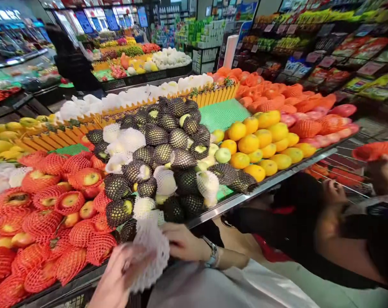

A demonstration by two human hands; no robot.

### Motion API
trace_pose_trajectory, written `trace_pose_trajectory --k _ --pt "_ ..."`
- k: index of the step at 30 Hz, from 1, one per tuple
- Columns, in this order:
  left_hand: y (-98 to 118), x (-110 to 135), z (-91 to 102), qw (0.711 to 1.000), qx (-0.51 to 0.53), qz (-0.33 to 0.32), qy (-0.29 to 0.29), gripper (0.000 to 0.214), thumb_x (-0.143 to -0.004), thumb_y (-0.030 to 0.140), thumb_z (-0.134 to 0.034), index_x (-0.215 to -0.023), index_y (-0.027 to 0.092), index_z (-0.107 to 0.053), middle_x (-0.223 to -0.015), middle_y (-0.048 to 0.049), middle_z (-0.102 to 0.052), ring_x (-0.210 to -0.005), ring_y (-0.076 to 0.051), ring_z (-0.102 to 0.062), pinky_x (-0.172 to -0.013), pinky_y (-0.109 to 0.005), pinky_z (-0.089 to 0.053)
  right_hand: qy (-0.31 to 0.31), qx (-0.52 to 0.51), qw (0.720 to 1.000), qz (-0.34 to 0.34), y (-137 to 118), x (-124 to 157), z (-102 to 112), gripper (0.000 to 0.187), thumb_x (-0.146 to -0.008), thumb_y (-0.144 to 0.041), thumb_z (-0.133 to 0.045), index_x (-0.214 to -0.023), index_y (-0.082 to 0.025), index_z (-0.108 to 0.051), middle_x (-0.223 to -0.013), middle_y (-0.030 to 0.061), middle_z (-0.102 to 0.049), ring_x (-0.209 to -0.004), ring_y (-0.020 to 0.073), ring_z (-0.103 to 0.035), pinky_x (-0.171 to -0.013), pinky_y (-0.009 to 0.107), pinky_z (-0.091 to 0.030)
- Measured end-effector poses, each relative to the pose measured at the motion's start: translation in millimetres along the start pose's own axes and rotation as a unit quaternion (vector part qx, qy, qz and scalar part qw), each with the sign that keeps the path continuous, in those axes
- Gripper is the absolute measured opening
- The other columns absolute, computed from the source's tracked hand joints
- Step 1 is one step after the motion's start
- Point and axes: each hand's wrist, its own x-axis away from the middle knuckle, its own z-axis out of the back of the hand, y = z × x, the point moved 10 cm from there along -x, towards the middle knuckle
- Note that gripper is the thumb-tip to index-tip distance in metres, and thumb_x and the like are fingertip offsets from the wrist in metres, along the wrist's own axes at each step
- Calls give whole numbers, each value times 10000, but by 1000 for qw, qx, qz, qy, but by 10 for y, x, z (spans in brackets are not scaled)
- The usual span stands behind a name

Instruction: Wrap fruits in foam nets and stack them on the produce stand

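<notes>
My left hand (117,273) comes up from the bottom edge, blurred, with its fingers closed on a white foam net sleeve (151,252). My right hand (181,241), a watch on its wrist, grips the same sleeve from the right. Whether a fruit is inside the sleeve is hidden. Both hands are at the front rim of the display shelf (277,179), just below a heap of green fruit in black nets (168,149), some in white nets (126,139).
Apples in orange-red nets (46,209) fill the left of the shelf, with oranges (261,145) on the right and more netted fruit behind them. A person in black (309,231) leans in at the right, holding an orange net (375,149) over a wire cart. Produce stands and shelves fill the background.
</notes>
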Motion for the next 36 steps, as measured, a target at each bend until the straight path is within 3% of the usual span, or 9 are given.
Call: trace_pose_trajectory --k 3,7,11,14,17,23,26,31,36 --pt "101 -509 -272 998 60 27 -14 603 -875 71 -339 -1336 402 -545 -1099 -32 -654 -997 -224 -600 -819 -354 -558 244 41 968 -45 -156 195 951 127 -947 -269 -496 -904 -261 -615 -1005 65 -669 -960 197 -637 -856 372 -526" --pt "426 -1035 -736 992 120 21 -14 553 -875 27 -395 -1296 336 -580 -1082 -46 -668 -976 -209 -591 -842 -353 -514 169 3 983 -68 -271 287 1549 155 -946 -195 -487 -935 -266 -625 -940 47 -661 -929 199 -628 -835 378 -512" --pt "509 -1248 -866 977 40 109 181 502 -839 -4 -446 -1153 318 -670 -960 -40 -609 -858 -179 -558 -743 -313 -492 223 -84 949 -204 39 494 2064 38 -901 -262 -607 -919 -246 -577 -854 12 -618 -739 152 -613 -682 290 -520" --pt "445 -1160 -932 930 -39 212 297 460 -783 -5 -446 -997 276 -741 -753 -8 -472 -673 -138 -482 -602 -262 -438 192 -74 944 -257 193 601 2150 102 -883 -312 -638 -898 -232 -577 -794 4 -613 -707 147 -606 -661 272 -513" --pt "371 -1109 -1044 908 -39 264 322 461 -756 1 -434 -989 256 -739 -682 17 -441 -601 -122 -458 -529 -236 -398 163 -61 950 -260 252 658 2174 122 -898 -340 -615 -868 -222 -613 -799 20 -637 -773 163 -614 -725 286 -513" --pt "208 -998 -1244 852 144 338 372 518 -802 95 -588 -1279 251 -457 -824 6 -617 -733 -141 -618 -693 -284 -530 40 -76 967 -240 316 582 1949 106 -845 -308 -684 -814 -222 -738 -894 59 -727 -885 211 -669 -842 345 -519" --pt "254 -947 -1362 837 200 335 383 416 -821 148 -619 -1145 289 -400 -777 48 -596 -709 -128 -648 -698 -286 -557 14 -81 968 -235 398 566 1884 168 -829 -285 -699 -989 -253 -740 -1088 74 -706 -1048 233 -650 -930 367 -506" --pt "341 -1022 -1609 871 201 367 255 65 -920 259 -547 -873 217 -533 -889 -38 -697 -857 -185 -698 -758 -317 -558 5 -79 972 -222 467 671 1914 528 -808 -270 -708 -1315 -309 -565 -1341 87 -531 -1242 259 -525 -972 378 -504" --pt "412 -1233 -1815 900 196 381 74 354 -1005 230 -284 -915 172 -622 -901 -66 -706 -841 -186 -651 -780 -328 -505 20 -131 961 -242 478 850 2011 563 -782 -252 -732 -1295 -312 -507 -1231 68 -568 -1101 223 -602 -939 375 -527"
